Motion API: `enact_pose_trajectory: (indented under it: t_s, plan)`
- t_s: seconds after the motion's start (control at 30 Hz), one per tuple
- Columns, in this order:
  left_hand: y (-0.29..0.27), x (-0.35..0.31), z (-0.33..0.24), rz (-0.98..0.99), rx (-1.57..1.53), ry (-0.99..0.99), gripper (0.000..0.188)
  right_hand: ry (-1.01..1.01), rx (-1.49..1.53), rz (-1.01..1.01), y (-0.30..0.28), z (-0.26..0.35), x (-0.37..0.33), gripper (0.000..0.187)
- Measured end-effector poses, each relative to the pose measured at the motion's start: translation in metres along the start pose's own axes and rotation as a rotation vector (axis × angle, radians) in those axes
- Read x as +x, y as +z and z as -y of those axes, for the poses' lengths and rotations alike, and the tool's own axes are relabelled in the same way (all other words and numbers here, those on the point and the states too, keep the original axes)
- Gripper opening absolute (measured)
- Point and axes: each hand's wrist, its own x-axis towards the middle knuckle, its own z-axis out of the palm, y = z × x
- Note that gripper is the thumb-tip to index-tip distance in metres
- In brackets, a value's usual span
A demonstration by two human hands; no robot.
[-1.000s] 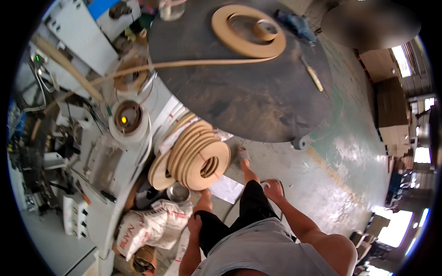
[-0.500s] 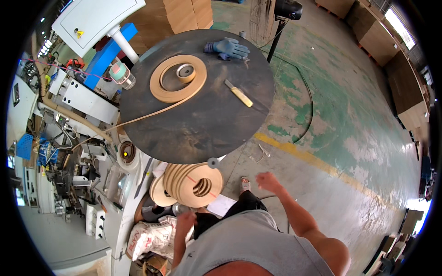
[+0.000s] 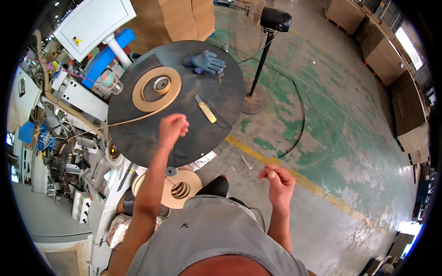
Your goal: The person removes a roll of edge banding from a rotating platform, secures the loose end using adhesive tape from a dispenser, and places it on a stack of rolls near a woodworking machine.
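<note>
Above the near part of a dark round table point(image 3: 193, 145) is my left hand point(image 3: 173, 131), its fingers curled in with nothing showing in them. My right hand point(image 3: 280, 181) hangs over the floor to the right of the table, fingers bent toward the thumb, nothing visible between them. Nearest to my left hand lie a wide coil of tan edge banding point(image 3: 140, 94) and a yellow-handled knife point(image 3: 207, 112). A small roll point(image 3: 162, 85) sits inside the coil. Farther back rests a blue-grey glove point(image 3: 207, 61). From the coil a strip point(image 3: 133, 120) runs left to the machine.
The machine point(image 3: 83, 99) stands at the left with a jar point(image 3: 112, 83) beside the table. Several tan rolls point(image 3: 189, 202) are stacked under the table's near edge. A black-posted fan point(image 3: 260, 64) stands behind right; a cable point(image 3: 301, 106) curves over the floor.
My left hand has risen from beside my body to above the table. My right hand has turned and drawn nearer my body's front. The view has shifted, with the table now farther left.
</note>
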Motion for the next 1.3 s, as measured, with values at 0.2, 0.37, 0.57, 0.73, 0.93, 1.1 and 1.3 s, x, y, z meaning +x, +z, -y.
enact_pose_trajectory:
  t_s: [0.2, 0.37, 0.57, 0.73, 0.93, 1.1, 1.3]
  plan:
    - [0.042, 0.167, -0.014, -0.120, 0.081, 0.021, 0.011, -0.409, 0.680, 0.720, 0.029, 0.123, 0.076, 0.022]
    - [0.046, 0.301, 0.027, -0.552, 0.445, -0.140, 0.047, -0.167, 0.747, 1.107, 0.058, 0.156, 0.170, 0.046]
    - [0.128, 0.341, 0.020, -0.544, 0.975, -0.181, 0.057, -0.082, 0.890, 1.036, 0.038, 0.158, 0.251, 0.035]
    - [0.120, 0.355, 0.043, -0.612, 0.906, -0.127, 0.036, -0.114, 1.037, 1.044, 0.019, 0.163, 0.312, 0.032]
    - [0.093, 0.327, 0.021, -0.937, 0.355, 0.035, 0.023, -0.044, 0.511, 1.092, -0.082, 0.166, 0.434, 0.023]
    - [0.156, 0.271, -0.114, -1.410, 0.459, 0.426, 0.019, -0.135, 0.287, 0.406, -0.195, 0.126, 0.510, 0.026]
    - [0.369, 0.248, -0.278, -1.541, -0.080, 0.817, 0.034, 0.034, -0.035, 0.192, -0.320, 0.100, 0.665, 0.016]
